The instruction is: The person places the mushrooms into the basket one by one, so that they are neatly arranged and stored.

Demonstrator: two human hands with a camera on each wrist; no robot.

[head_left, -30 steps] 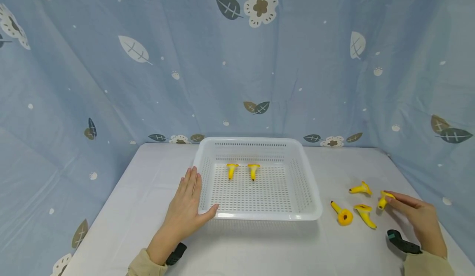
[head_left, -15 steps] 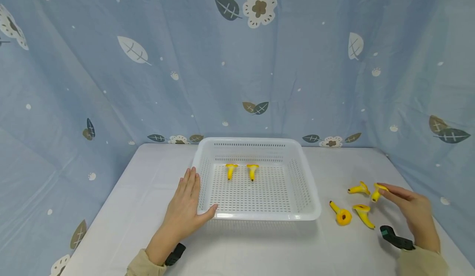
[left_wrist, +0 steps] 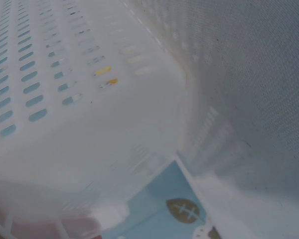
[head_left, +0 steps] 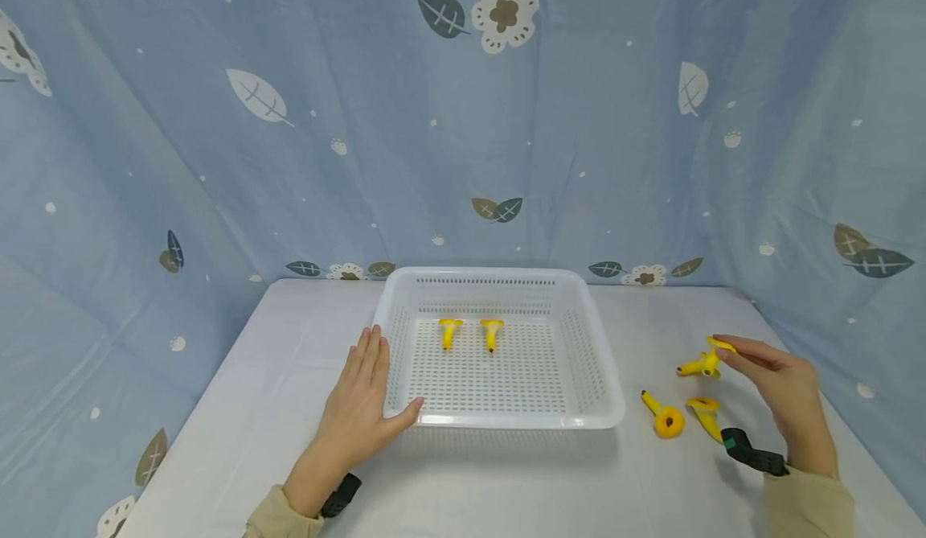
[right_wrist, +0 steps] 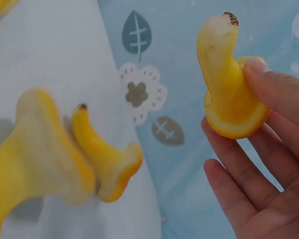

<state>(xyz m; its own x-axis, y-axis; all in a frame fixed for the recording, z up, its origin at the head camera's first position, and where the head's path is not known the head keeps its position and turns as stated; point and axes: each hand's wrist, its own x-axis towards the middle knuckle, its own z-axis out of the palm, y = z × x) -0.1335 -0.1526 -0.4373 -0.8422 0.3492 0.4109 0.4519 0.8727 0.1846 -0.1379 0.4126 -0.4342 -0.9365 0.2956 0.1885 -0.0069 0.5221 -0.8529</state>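
Observation:
Between thumb and fingers my right hand (head_left: 777, 389) pinches a yellow trumpet-shaped mushroom (right_wrist: 224, 84) by its cap, above the cloth. In the right wrist view its dark-tipped stem points up. Partly behind it in the head view, another yellow mushroom (head_left: 690, 368) lies on the cloth. Nearer the front are a mushroom (head_left: 668, 421) with its round cap facing up and a mushroom (head_left: 703, 411) partly covered by the black wrist strap. My left hand (head_left: 358, 409) rests with straight fingers along the left side of a white perforated basket (head_left: 506, 421). Inside it lie two mushrooms (head_left: 448, 333), side by side.
A white cloth (head_left: 506, 490) covers the table. Blue patterned fabric (head_left: 434, 120) hangs behind it and along both sides. A black wrist device (head_left: 752, 451) sits under the right wrist, another black device (head_left: 341, 495) under the left.
My right hand has lifted the pinched mushroom off the cloth and carried it left and away from me, up to the rearmost mushroom lying on the right. The left hand stays on the basket.

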